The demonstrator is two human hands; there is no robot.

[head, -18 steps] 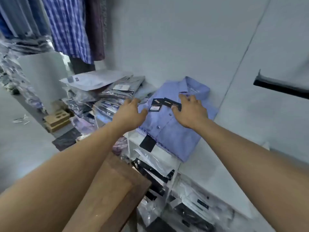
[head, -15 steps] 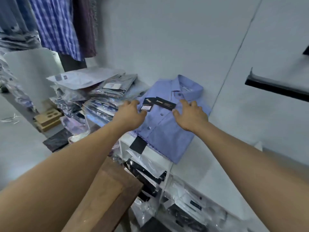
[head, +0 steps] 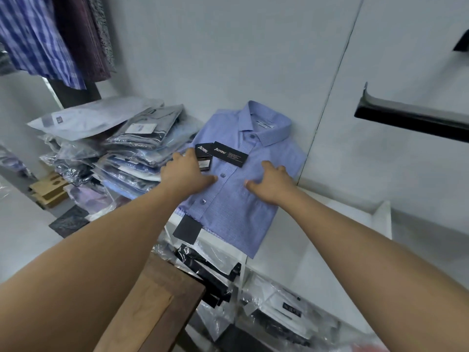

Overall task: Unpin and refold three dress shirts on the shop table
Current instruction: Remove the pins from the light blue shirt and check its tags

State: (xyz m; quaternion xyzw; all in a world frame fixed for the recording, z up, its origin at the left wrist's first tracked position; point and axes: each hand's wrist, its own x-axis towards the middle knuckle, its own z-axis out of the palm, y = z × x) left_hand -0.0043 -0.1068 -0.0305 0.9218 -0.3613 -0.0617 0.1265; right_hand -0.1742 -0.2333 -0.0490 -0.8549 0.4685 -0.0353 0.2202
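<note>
Pale-blue folded, buttoned dress shirt (head: 236, 219) lies flat on the white shop table (head: 299, 270), collar at 12 o'clock. Left hand (head: 185, 174) is spread palm-down on its 9 o'clock edge beside the black card hang tags (head: 229, 154). Right hand (head: 270, 181) at 3 o'clock has fingers bent on the cloth, pinch not discernible. Judgement: lift both edges evenly and locate pins before tugging.

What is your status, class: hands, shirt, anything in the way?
Left hand, right hand on blue shirt. Shirt folded, buttoned, tags on chest. Bagged shirts crowd its left side.
</note>
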